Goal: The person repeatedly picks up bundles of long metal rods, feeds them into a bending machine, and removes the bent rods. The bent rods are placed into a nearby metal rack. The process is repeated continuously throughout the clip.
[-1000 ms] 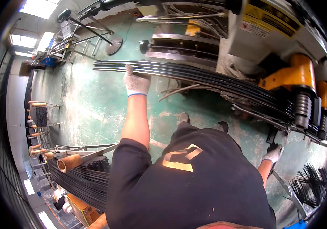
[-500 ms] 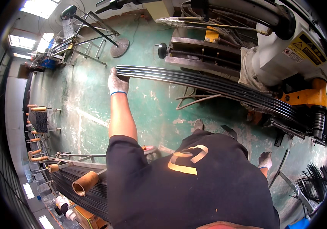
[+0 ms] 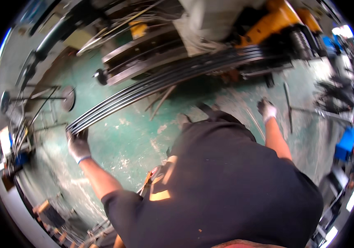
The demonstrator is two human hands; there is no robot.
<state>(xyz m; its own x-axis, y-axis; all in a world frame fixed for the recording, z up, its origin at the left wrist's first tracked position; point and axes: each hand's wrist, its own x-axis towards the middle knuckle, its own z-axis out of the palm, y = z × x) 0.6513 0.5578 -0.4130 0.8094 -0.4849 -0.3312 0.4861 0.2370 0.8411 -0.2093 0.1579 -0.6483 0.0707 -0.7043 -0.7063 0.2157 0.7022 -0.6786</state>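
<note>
My left hand (image 3: 78,144), in a white knit glove with a blue cuff, is closed around the near-left end of several long, slim black metal bars (image 3: 144,88). The bars lie side by side and slant up to the right, their far ends reaching the machine's orange part (image 3: 268,22). My right hand (image 3: 267,110), also gloved, is held out at the right, apart from the bars. Motion blur smears its fingers, and nothing can be made out in it.
Behind the bars stands a large machine with a grey-white body and a steel rail (image 3: 139,56). A round-based stand (image 3: 68,98) is at the left. To the right are a metal frame (image 3: 321,115), a blurred pile of dark strips (image 3: 334,95) and a blue box (image 3: 346,144).
My view has swung to the right. In the picture, my left hand and the bars' held end now sit lower and farther left. My right arm shows more fully, raised higher.
</note>
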